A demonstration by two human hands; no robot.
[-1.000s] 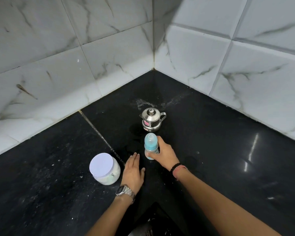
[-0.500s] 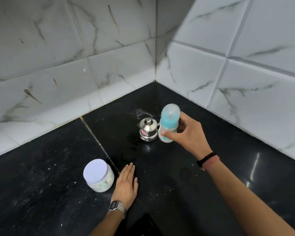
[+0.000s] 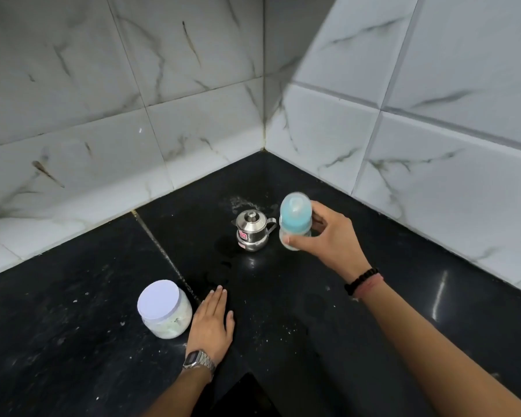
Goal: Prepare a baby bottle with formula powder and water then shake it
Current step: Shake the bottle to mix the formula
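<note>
The right hand [image 3: 333, 240] holds the baby bottle [image 3: 295, 221] in the air, above the desk [image 3: 373, 341] and just to the right of the small steel pot [image 3: 252, 231]. The grip is a pinch around the lower body of the bottle: the thumb lies across the front, the other fingers are curled behind it. The blue cap is on, and the bottle looks a little blurred.

From here I think the main risk is a slip. The hold is low on a smooth, round body, so a strong shake could throw the bottle from the fingers. If the collar is not screwed tight, liquid may spray out. The steel pot stands near, and a wide swing could knock it over.

The left hand [image 3: 212, 322] lies flat on the desk with straight fingers, holding nothing, just beside the powder jar [image 3: 164, 310], which has its white lid on.

The desk is black polished stone with a seam, white specks and some wet patches near the pot. It sits in a corner of white marble-pattern wall tiles [image 3: 193, 85].
</note>
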